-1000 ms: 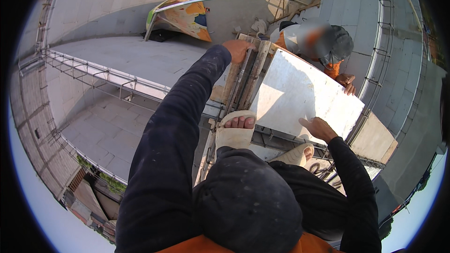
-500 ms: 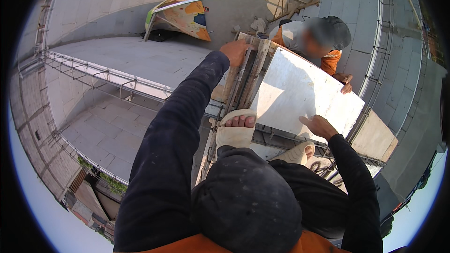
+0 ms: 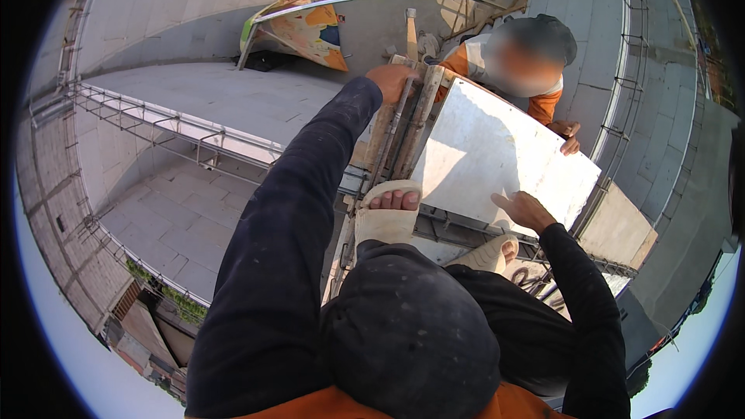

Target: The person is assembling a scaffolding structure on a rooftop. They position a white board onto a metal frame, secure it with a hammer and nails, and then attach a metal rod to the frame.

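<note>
White panel [image 3: 497, 159], dark navy sleeves [image 3: 287, 217], cream sandals [image 3: 386, 221], orange co-worker's shirt [image 3: 543, 105], grey concrete floor [image 3: 225, 97]

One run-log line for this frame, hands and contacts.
left hand: gripping wooden post top | right hand: flat on white panel | co-worker's hand: on panel's far edge

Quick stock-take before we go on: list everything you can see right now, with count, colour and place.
panel: 1, pale grey, centre right, tilted
wooden frame: 1, brown, centre, left of panel
co-worker: 1, orange top, beyond panel, a hand on its far edge
rebar cage: 1, grey, left, along slab edge
painted sheet: 1, multicoloured, top centre
board: 1, tan, right of panel
left hand: on the frame's top
right hand: on the panel's near edge
sandalled feet: 2, pale, centre
</note>
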